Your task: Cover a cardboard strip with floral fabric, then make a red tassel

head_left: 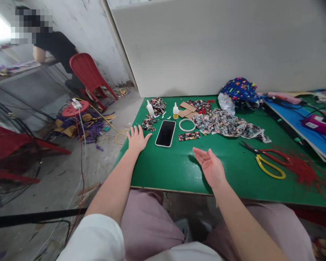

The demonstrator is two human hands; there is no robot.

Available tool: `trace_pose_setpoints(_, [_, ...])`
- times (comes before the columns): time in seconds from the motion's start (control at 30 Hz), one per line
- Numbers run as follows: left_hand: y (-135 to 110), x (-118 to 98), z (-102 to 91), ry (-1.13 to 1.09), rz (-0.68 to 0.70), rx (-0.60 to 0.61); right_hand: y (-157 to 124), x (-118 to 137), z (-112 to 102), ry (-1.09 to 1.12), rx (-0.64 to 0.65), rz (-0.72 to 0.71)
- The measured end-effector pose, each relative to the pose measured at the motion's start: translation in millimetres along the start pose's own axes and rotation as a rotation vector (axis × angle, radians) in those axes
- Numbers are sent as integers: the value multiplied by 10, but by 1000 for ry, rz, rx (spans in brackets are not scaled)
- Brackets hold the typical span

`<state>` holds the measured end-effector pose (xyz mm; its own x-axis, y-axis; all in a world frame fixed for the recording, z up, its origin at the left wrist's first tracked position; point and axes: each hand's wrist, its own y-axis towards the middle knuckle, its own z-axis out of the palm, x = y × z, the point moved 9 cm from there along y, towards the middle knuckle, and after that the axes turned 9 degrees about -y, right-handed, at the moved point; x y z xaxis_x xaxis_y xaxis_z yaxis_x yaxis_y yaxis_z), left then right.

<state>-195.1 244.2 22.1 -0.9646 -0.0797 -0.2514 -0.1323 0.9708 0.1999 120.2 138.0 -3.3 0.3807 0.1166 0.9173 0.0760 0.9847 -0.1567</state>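
My left hand (137, 139) lies with fingers spread at the left edge of the green table (163, 170), beside a phone (165, 134) with a dark screen. Above the tabletop, my right hand (209, 166) is held palm turned inward, fingers stretched out and holding nothing. Just beyond it lies a small strip of dark floral fabric (189, 136). A pale ring (187, 125) sits between the phone and a crumpled floral cloth (228, 123). Behind the phone stand a small bottle with a yellow label (175, 111) and a white bottle (150, 108) next to floral scraps (158, 105).
Scissors (268, 156) with red and yellow handles lie at the right, near red threads (305, 170). Beyond them are a blue board (301, 127) and a purple device (319, 125). Brown cardboard pieces (187, 108) lie at the back. A person sits on a red chair (89, 74) at left.
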Motion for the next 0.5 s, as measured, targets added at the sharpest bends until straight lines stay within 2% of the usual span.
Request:
trace_pose_setpoints(0.13, [248, -12, -3, -53, -11, -57, -15, 276, -584, -400, -274, -148])
trace_pose_setpoints(0.17, [297, -34, -14, -69, -10, -78, -34, 344, -711, -430, -326, -171])
trace_pose_setpoints(0.23, [375, -105, -47, -107, 10, -124, -79, 453, -904, -311, -373, -204])
trace_pose_setpoints(0.33, [433, -184, -156, -279, 44, -233, -123, 537, -973, -13, -281, -184])
trace_pose_setpoints(0.5, [436, -86, -339, -439, -6, -329, -169, 612, -809, 214, -57, -154])
